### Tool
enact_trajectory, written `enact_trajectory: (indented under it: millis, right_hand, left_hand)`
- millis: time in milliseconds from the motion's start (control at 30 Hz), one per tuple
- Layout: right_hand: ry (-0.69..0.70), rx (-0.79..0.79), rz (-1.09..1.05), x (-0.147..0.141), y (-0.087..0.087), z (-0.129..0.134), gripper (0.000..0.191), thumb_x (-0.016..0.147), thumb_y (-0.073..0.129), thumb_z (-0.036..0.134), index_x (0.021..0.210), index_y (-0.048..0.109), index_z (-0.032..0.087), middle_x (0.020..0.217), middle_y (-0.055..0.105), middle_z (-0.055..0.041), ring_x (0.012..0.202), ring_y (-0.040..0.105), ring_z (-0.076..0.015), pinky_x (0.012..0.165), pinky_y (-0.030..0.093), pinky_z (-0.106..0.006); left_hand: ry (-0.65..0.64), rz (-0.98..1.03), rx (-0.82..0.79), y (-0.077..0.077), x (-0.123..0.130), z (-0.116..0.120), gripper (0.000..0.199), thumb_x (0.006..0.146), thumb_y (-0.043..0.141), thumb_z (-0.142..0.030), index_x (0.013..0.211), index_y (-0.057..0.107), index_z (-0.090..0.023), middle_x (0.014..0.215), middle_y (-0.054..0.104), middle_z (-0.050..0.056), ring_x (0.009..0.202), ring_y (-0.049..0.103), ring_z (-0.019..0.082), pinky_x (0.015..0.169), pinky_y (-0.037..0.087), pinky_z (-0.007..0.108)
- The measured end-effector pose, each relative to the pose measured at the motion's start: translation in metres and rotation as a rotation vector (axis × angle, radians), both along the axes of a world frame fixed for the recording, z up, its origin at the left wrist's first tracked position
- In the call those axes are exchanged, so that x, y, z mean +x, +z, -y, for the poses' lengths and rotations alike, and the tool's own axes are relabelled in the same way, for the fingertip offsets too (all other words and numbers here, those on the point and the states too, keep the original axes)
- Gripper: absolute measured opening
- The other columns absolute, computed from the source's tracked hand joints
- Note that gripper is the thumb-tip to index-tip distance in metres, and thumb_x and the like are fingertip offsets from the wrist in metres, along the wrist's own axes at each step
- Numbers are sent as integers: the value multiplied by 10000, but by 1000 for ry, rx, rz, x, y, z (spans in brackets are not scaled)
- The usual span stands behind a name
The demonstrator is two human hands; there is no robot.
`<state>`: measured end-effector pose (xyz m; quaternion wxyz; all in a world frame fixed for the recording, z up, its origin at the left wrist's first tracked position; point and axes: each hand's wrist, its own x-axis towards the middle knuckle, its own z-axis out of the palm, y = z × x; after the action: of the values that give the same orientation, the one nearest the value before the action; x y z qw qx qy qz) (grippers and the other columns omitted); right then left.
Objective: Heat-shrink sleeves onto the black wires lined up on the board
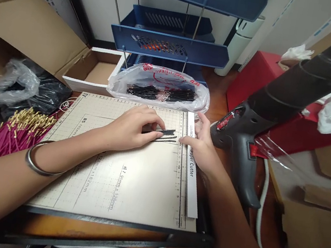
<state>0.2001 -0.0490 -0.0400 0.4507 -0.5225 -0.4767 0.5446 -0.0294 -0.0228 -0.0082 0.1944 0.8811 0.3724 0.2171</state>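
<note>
bare forearms, silver bangle (38, 160) on left wrist

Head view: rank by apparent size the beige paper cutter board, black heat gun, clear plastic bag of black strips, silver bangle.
1. Beige paper cutter board.
2. Black heat gun, though it sits nearer the camera, which inflates it.
3. Clear plastic bag of black strips.
4. Silver bangle on the left wrist.

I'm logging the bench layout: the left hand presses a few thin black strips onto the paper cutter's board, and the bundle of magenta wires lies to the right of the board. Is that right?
Not quite. In the head view the left hand does press the black strips onto the paper cutter's board, but the magenta wires lie to the left of the board, not the right.
</note>
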Motion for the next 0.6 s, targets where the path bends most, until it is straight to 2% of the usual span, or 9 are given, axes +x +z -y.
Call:
enact_trajectory:
  millis: [167, 367, 467, 600]
  right_hand:
    - [-9, -40, -59, 2, -2, -2, 1133, 653, 689, 237, 1643, 148, 346, 1679, 448, -109, 1488, 533, -357, 1266, 408, -633]
    - [-30, -71, -96, 1, -1, -2, 1177, 619, 709, 206, 1639, 131, 314, 1697, 428, -125, 1529, 494, -355, 1316, 332, -636]
    - [-20, -64, -83, 2, -1, -3, 1171, 631, 716, 222, 1642, 129, 302, 1700, 419, -142, 1529, 495, -351, 1314, 338, -627]
    - [11, -23, -47, 3, -4, -3, 1144, 648, 728, 242, 1632, 153, 340, 1710, 411, -117, 1526, 505, -332, 1317, 338, -612]
  left_hand:
    - [1, -15, 5, 0, 0, 1, 233, 1012, 608, -361, 1057, 769, -200, 940, 739, 58, 930, 627, 224, 903, 450, 373]
    - [-4, 1, 22, 0, 1, 0, 241, 1011, 606, -362, 1046, 773, -192, 918, 727, 57, 909, 622, 216, 899, 451, 369]
    - [-13, 3, 16, 0, 1, -1, 244, 1010, 610, -369, 1054, 773, -193, 915, 722, 57, 912, 626, 215, 890, 451, 363]
    - [-23, 1, 15, 0, 0, -2, 240, 990, 644, -394, 1060, 766, -200, 904, 715, 53, 908, 625, 219, 873, 450, 361]
